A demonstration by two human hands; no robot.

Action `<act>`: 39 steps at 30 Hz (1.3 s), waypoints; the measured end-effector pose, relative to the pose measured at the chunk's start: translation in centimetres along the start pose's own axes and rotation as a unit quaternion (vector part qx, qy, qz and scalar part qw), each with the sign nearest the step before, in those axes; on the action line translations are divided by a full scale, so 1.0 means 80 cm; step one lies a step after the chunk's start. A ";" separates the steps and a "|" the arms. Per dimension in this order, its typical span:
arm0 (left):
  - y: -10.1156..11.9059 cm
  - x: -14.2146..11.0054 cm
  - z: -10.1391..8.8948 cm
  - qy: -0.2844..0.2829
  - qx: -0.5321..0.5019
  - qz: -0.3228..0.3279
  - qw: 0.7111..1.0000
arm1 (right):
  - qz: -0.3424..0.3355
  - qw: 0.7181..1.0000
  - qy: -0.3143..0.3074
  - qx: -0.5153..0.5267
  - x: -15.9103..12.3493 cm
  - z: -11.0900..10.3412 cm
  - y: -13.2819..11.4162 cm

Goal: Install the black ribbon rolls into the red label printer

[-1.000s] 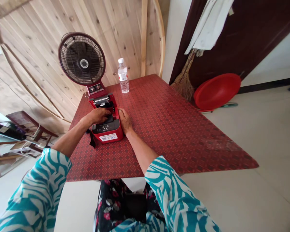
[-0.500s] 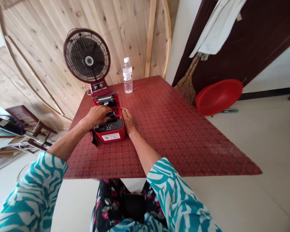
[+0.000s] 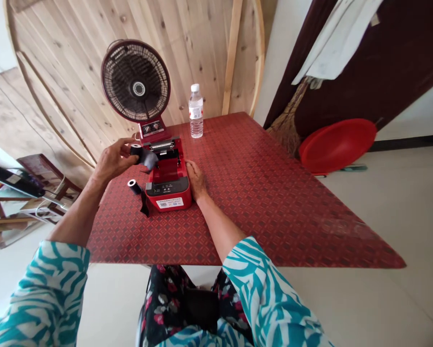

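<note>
A red and black label printer (image 3: 170,196) stands on the table with its lid up, and its inner bay shows red. My left hand (image 3: 113,161) is closed on a black ribbon roll (image 3: 136,150), just left of the printer's raised lid. A loose strip of dark film trails from that roll toward the printer's bay. Beside the printer's left side another black ribbon roll (image 3: 134,187) with a pale core rests on the table, its dark tail hanging forward. Along the printer's right side lies my right hand (image 3: 196,180), fingers stretched out and touching the casing.
Behind the printer stands a dark red fan (image 3: 138,88), with a water bottle (image 3: 196,113) to its right. All rest on a red patterned table (image 3: 267,207). A broom (image 3: 284,125) and a red basin (image 3: 341,144) are beyond the right edge; a wooden chair (image 3: 43,178) is at left.
My left hand has come up out of the printer's bay and moved left, with a black ribbon roll in it. My right hand stays against the printer's side. The view has shifted slightly.
</note>
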State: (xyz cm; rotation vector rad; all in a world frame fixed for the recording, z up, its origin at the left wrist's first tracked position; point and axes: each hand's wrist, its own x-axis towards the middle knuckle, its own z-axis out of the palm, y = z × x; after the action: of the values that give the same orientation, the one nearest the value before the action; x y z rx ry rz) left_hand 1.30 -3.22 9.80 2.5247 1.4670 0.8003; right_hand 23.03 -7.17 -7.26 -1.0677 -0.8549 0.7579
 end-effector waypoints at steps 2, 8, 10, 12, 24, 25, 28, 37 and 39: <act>-0.030 0.002 0.011 -0.002 -0.019 -0.070 0.997 | -0.002 1.000 0.004 -0.001 0.001 -0.001 0.002; -0.073 0.014 0.067 -0.075 0.085 -0.183 0.977 | -0.004 1.000 -0.001 -0.015 0.000 -0.004 0.002; -0.079 0.018 0.077 -0.121 0.094 -0.194 0.969 | -0.004 1.000 -0.003 -0.017 -0.001 -0.004 0.000; -0.085 0.021 0.082 -0.150 0.075 -0.201 0.965 | -0.003 1.000 -0.003 -0.018 -0.002 -0.004 -0.001; -0.131 -0.068 0.062 -0.021 -0.415 -0.236 0.878 | 0.009 1.000 -0.006 0.005 -0.002 -0.003 -0.002; -0.133 -0.080 0.064 -0.027 -0.427 -0.231 0.874 | 0.009 1.000 -0.006 0.006 -0.002 -0.004 -0.002; -0.130 -0.102 0.078 -0.047 -0.411 -0.213 0.885 | 0.004 1.000 -0.004 0.006 -0.003 -0.005 -0.002; -0.105 -0.100 0.084 -0.002 -0.407 -0.192 0.893 | 0.013 1.000 -0.006 0.008 -0.004 -0.005 -0.003; -0.092 -0.091 0.071 0.033 -0.442 -0.176 0.879 | 0.008 1.000 -0.004 0.003 -0.003 -0.005 -0.002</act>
State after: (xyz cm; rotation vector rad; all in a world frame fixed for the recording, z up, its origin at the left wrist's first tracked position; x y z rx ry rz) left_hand -4.48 -4.53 -0.43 1.5160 1.1291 1.1471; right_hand 23.28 -7.61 -7.23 -1.0675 -0.8502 0.7781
